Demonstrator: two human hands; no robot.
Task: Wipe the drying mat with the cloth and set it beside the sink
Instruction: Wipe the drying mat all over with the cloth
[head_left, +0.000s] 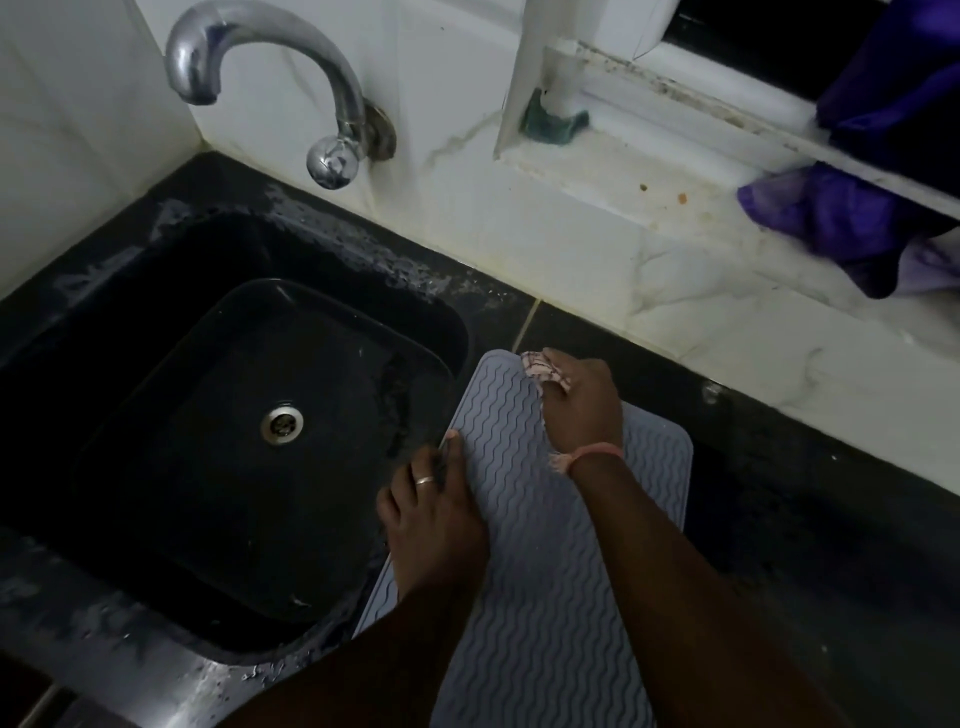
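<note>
A grey drying mat with wavy ridges lies flat on the dark counter just right of the black sink. My right hand grips a small pale patterned cloth bunched against the mat's far end. My left hand rests on the mat's left edge, where the mat meets the sink rim; its thumb lies on top and its fingers curl over the edge.
A chrome tap curves over the sink from the white tiled wall. A purple cloth hangs on the window ledge at the right. Water drops cover the counter behind the sink. A metal drain sits in the basin.
</note>
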